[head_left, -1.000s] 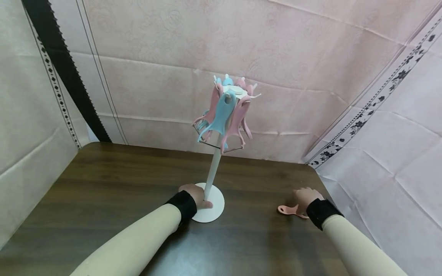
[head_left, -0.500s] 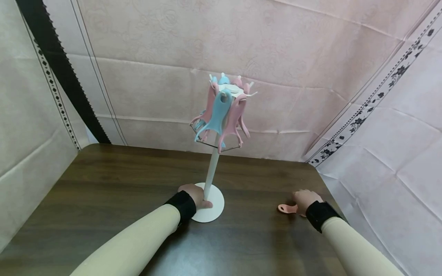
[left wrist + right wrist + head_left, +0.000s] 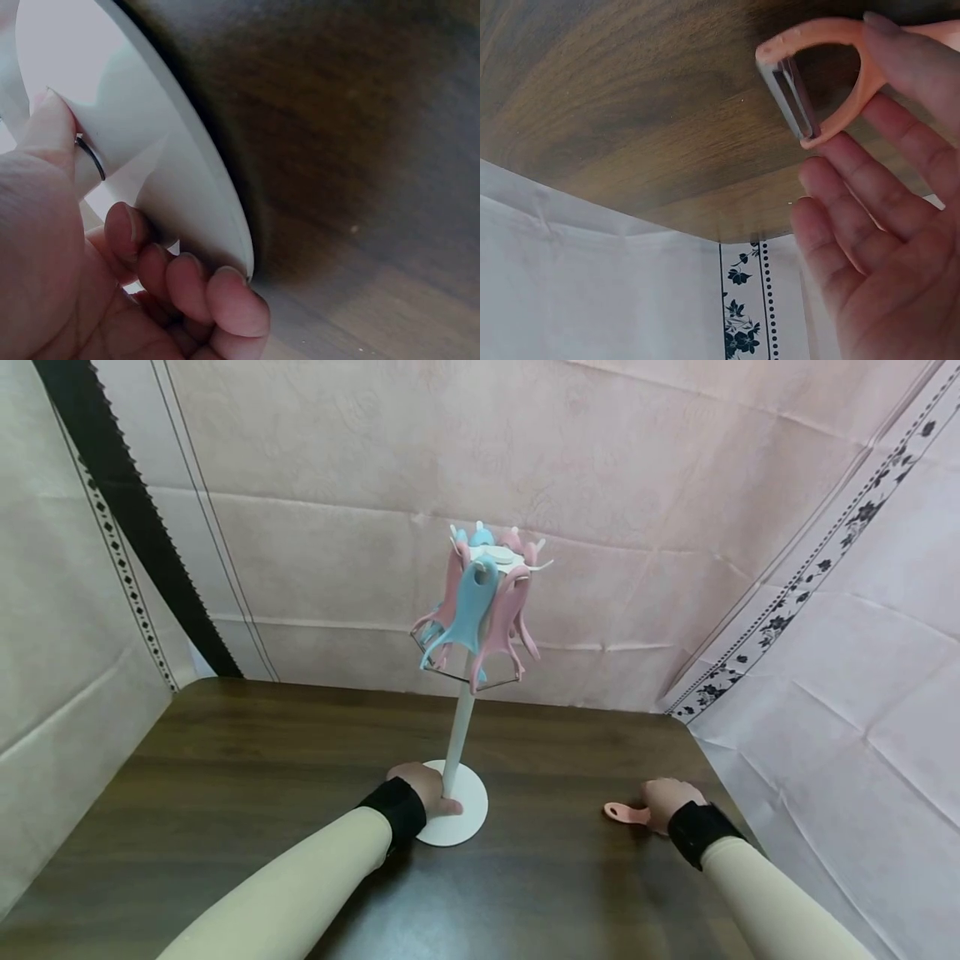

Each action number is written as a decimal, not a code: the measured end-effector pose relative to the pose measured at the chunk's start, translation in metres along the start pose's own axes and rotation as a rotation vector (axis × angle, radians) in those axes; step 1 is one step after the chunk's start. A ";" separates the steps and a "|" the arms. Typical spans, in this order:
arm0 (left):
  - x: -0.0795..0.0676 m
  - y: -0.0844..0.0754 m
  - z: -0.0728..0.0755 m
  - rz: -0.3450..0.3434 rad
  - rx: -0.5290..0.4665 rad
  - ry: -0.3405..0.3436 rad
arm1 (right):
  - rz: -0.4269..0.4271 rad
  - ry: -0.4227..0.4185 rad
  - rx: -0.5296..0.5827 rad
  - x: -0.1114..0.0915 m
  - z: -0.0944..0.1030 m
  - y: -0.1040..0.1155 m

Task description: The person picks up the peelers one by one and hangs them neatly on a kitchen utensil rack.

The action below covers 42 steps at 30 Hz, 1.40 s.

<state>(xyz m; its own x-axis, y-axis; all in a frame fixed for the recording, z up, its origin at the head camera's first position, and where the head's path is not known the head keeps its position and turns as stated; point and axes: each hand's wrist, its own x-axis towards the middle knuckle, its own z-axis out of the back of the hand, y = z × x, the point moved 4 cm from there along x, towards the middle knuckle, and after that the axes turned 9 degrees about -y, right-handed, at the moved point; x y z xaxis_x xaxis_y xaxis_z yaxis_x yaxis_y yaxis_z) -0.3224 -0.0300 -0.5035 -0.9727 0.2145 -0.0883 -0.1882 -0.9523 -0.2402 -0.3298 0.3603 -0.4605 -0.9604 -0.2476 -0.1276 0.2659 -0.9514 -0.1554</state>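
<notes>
A white stand (image 3: 459, 731) with a round base (image 3: 467, 827) rises from the table; several blue and pink Y-shaped peelers (image 3: 472, 610) hang from hooks round its top. At its foot, my left hand (image 3: 422, 783) grips the stand. In the left wrist view the thumb lies by the pole and the curled fingers (image 3: 236, 304) are at the base's rim. To the right, an orange-pink peeler (image 3: 624, 813) is at the tabletop, its handle pointing left. My right hand (image 3: 671, 802) pinches it between thumb and fingers; the right wrist view shows its metal blade (image 3: 791, 101).
The brown wooden table (image 3: 247, 827) has rounded far corners, and the right one is close to my right hand. Pale patterned cloth (image 3: 337, 568) hangs behind the table and along both sides.
My right hand has settled further over the peeler, hiding its forked head in the head view. The left hand keeps its grip on the stand. The head view has shifted slightly.
</notes>
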 end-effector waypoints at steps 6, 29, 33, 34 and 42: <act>0.002 0.001 -0.008 -0.007 -0.014 -0.003 | 0.000 -0.021 -0.024 -0.001 -0.005 0.003; -0.004 -0.001 0.000 0.006 0.002 -0.009 | -0.125 -0.150 0.023 -0.004 0.000 0.023; -0.004 -0.002 0.002 0.007 0.015 -0.014 | -0.146 -0.148 0.046 -0.003 -0.004 0.021; -0.005 -0.003 0.003 0.006 0.018 -0.013 | -0.148 -0.148 0.049 -0.003 -0.005 0.020; -0.003 -0.003 0.002 0.015 0.017 -0.005 | -0.138 -0.241 0.049 -0.004 -0.003 0.019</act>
<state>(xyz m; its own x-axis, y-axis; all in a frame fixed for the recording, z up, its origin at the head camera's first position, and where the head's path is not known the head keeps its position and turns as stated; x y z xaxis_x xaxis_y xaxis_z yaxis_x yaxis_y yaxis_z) -0.3194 -0.0284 -0.5009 -0.9761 0.1993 -0.0867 -0.1761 -0.9590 -0.2221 -0.3211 0.3440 -0.4655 -0.9808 -0.1457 0.1293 0.1323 -0.9854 -0.1069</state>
